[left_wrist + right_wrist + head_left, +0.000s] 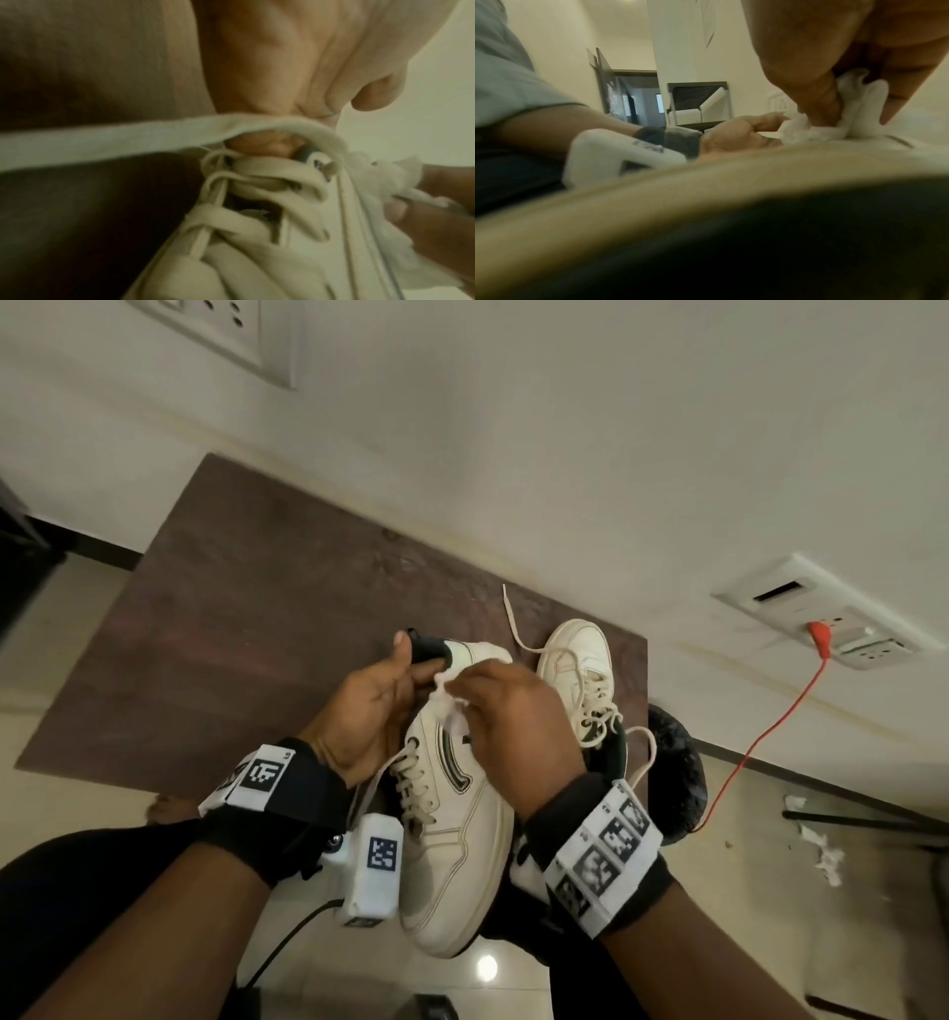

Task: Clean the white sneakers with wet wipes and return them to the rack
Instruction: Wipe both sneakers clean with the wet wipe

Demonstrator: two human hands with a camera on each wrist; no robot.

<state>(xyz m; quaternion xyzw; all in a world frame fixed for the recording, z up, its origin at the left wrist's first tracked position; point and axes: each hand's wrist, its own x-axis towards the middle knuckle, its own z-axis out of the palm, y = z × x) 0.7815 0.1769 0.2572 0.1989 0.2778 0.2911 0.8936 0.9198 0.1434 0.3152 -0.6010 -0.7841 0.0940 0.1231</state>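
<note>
A white sneaker (462, 839) with cream laces and a dark-trimmed side stripe hangs over my lap, toe toward me. My left hand (369, 706) grips it at the dark heel collar, thumb on top. My right hand (508, 711) pinches a crumpled white wet wipe (452, 706) against the sneaker's side near the collar. The left wrist view shows the laces (257, 203) close up, with the wipe (380, 174) at the right. In the right wrist view my fingers press the wipe (847, 121) onto the shoe. The second white sneaker (580, 675) lies on the brown table (231, 608), laces loose.
A black bag (672, 762) sits on the floor just right of the table. Used crumpled wipes (821, 850) lie on the floor at the right. A red cable (760, 737) runs from a wall socket (847, 629) down to the floor.
</note>
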